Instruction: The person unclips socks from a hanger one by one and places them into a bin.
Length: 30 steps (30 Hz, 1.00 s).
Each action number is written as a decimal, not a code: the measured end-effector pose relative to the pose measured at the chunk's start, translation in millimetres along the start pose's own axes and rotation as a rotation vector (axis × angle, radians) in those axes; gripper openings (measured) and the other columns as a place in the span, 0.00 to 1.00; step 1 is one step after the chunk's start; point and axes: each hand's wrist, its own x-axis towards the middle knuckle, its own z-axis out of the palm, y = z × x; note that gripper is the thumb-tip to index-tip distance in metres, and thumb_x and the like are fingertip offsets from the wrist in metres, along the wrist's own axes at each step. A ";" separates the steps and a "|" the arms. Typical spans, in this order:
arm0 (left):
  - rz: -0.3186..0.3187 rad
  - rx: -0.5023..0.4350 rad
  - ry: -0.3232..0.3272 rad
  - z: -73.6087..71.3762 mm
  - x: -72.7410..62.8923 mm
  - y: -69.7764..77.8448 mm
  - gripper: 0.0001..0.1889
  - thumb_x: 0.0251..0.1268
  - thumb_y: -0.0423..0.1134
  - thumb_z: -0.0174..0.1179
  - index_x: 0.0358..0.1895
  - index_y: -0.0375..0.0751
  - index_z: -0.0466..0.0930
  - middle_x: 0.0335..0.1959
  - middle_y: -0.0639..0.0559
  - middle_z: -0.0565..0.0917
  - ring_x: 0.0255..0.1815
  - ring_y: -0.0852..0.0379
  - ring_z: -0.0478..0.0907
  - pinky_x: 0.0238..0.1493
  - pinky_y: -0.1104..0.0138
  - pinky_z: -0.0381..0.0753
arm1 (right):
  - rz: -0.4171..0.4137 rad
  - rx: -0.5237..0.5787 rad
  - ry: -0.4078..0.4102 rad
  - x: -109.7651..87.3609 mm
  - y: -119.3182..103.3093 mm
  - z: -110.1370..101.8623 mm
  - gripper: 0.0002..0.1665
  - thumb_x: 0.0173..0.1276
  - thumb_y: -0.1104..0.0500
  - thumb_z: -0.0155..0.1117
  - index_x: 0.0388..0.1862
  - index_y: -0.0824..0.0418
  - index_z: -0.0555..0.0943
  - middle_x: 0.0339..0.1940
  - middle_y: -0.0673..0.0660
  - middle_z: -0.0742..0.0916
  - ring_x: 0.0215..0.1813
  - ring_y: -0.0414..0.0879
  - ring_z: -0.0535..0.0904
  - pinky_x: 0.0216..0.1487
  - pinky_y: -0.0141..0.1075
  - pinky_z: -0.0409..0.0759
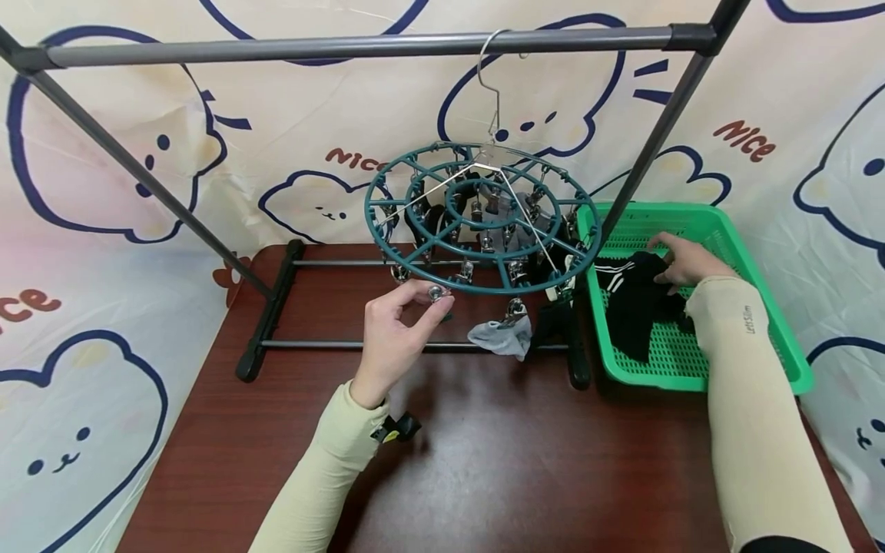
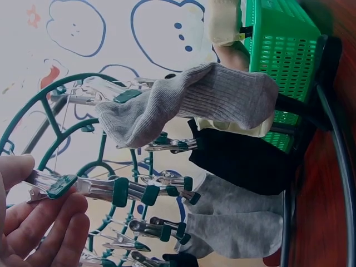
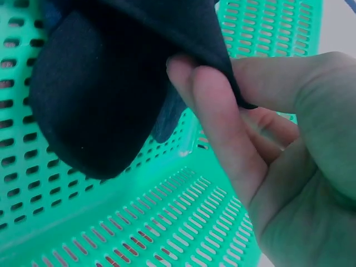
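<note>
My left hand (image 1: 394,330) pinches a metal clip (image 2: 62,186) with green tips at the near rim of a round green drying hanger (image 1: 477,287). Nothing is held between that clip's tips in the left wrist view. Over in the green basket (image 1: 795,369), my right hand (image 1: 691,261) grips the edge of a black sock (image 3: 94,94) between thumb and fingers. Part of the sock hangs down against the basket wall. Grey socks (image 2: 233,100) and a black sock (image 2: 239,161) hang from other clips.
The hanger's hook (image 1: 488,77) sits over the top bar (image 1: 276,51) of a grey metal rack, which stands on a brown table (image 1: 525,461). More black cloth with white stripes (image 1: 618,270) lies in the basket, right of the rack's foot (image 1: 578,369). A patterned cloth (image 1: 90,292) hangs behind.
</note>
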 end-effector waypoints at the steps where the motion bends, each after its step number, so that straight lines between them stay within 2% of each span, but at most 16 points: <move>1: -0.001 0.002 -0.001 0.0 0.4 0.2 0.07 0.65 0.33 0.71 0.45 0.39 0.89 0.36 0.50 0.91 0.38 0.59 0.85 0.40 0.63 0.83 | -0.004 -0.007 0.000 0.3 0.1 0.1 0.30 0.72 0.73 0.58 0.71 0.69 0.65 0.57 0.81 0.71 0.34 0.55 0.85 0.35 0.47 0.88; 4: -0.004 0.001 -0.006 0.1 0.8 0.6 0.08 0.66 0.33 0.70 0.46 0.39 0.89 0.36 0.50 0.91 0.38 0.59 0.85 0.37 0.66 0.81 | -0.001 -0.036 0.000 1.9 0.8 0.9 0.18 0.72 0.72 0.59 0.59 0.71 0.73 0.49 0.76 0.75 0.30 0.53 0.85 0.34 0.46 0.87; 7: -0.009 0.000 -0.009 -0.1 0.4 1.4 0.08 0.66 0.33 0.70 0.46 0.39 0.89 0.36 0.50 0.91 0.38 0.59 0.85 0.37 0.67 0.81 | 0.015 -0.045 -0.020 4.1 3.4 2.3 0.15 0.72 0.71 0.59 0.55 0.73 0.78 0.49 0.75 0.76 0.32 0.52 0.85 0.36 0.46 0.87; 12: -0.013 0.006 -0.007 -1.3 -0.8 0.2 0.07 0.66 0.33 0.70 0.46 0.41 0.90 0.35 0.51 0.91 0.38 0.59 0.85 0.39 0.67 0.81 | 0.045 -0.029 -0.076 7.8 9.4 4.9 0.20 0.71 0.70 0.62 0.60 0.75 0.77 0.62 0.81 0.74 0.39 0.55 0.87 0.39 0.45 0.88; 15: -0.013 0.010 -0.005 -2.2 -0.6 -0.5 0.07 0.66 0.34 0.70 0.46 0.43 0.90 0.35 0.51 0.91 0.38 0.59 0.85 0.40 0.67 0.82 | 0.049 -0.028 -0.102 9.1 11.7 5.4 0.24 0.69 0.70 0.65 0.62 0.76 0.76 0.65 0.83 0.72 0.41 0.56 0.87 0.40 0.45 0.88; 19: -0.009 0.004 -0.004 -2.8 -0.3 -0.9 0.07 0.66 0.33 0.70 0.46 0.43 0.90 0.36 0.51 0.91 0.38 0.59 0.85 0.41 0.67 0.82 | 0.056 -0.006 -0.131 9.0 12.3 5.3 0.29 0.65 0.71 0.69 0.65 0.76 0.74 0.65 0.82 0.71 0.44 0.57 0.86 0.42 0.46 0.88; 24: -0.006 -0.007 -0.004 -2.8 -0.3 -0.4 0.08 0.66 0.33 0.70 0.46 0.43 0.90 0.36 0.51 0.91 0.39 0.59 0.85 0.42 0.67 0.82 | 0.048 0.011 -0.153 7.4 12.7 6.0 0.36 0.60 0.72 0.73 0.67 0.76 0.71 0.65 0.83 0.71 0.50 0.63 0.84 0.44 0.48 0.88; 27: -0.007 -0.009 -0.002 -2.8 -0.5 0.2 0.08 0.66 0.33 0.70 0.46 0.43 0.90 0.36 0.51 0.91 0.39 0.59 0.85 0.43 0.65 0.83 | 0.056 -0.004 -0.158 6.7 12.5 6.8 0.39 0.59 0.72 0.73 0.68 0.73 0.69 0.68 0.83 0.67 0.49 0.64 0.82 0.42 0.48 0.87; 30: -0.006 -0.005 -0.001 -3.0 -0.7 0.5 0.08 0.66 0.33 0.71 0.46 0.43 0.90 0.36 0.51 0.91 0.39 0.59 0.85 0.44 0.62 0.84 | 0.068 -0.043 -0.154 7.1 10.4 7.3 0.38 0.60 0.72 0.73 0.68 0.71 0.70 0.67 0.80 0.69 0.46 0.62 0.80 0.38 0.45 0.85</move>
